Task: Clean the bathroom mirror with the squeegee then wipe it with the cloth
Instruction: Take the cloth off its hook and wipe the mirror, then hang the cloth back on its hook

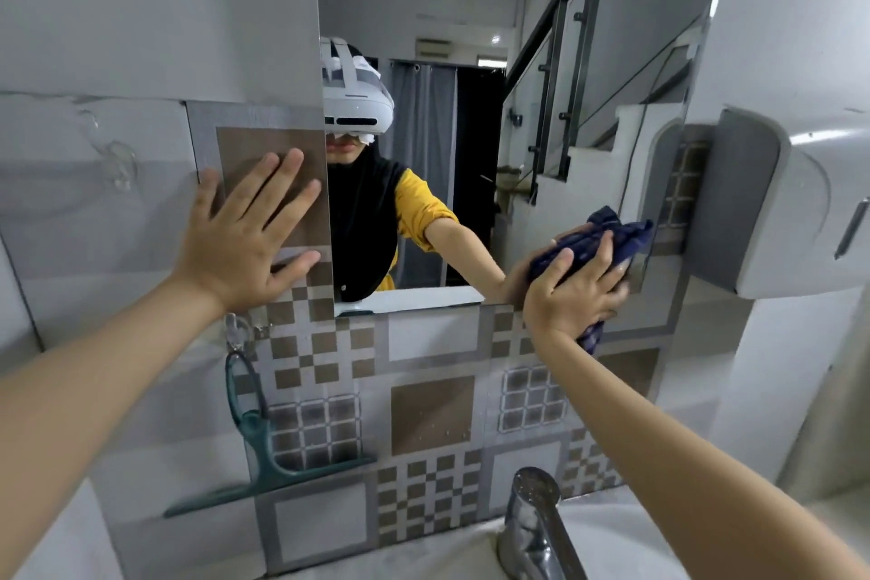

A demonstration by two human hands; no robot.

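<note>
The frameless mirror (pixel 471 5) hangs on the tiled wall straight ahead. My right hand (pixel 572 285) presses a crumpled dark blue cloth (pixel 612 235) against the mirror's lower right corner. My left hand (pixel 249 231) lies flat with its fingers spread on the tiles just left of the mirror's edge, holding nothing. The teal squeegee (pixel 263 452) hangs from a wall hook (pixel 237 330) below my left hand, with its blade slanting at the bottom.
A chrome tap (pixel 536 527) rises over the white basin (pixel 447 556) at the bottom. A white and grey dispenser (pixel 777 212) is fixed on the wall just right of the mirror. The mirror reflects a person wearing a headset, a staircase and a curtain.
</note>
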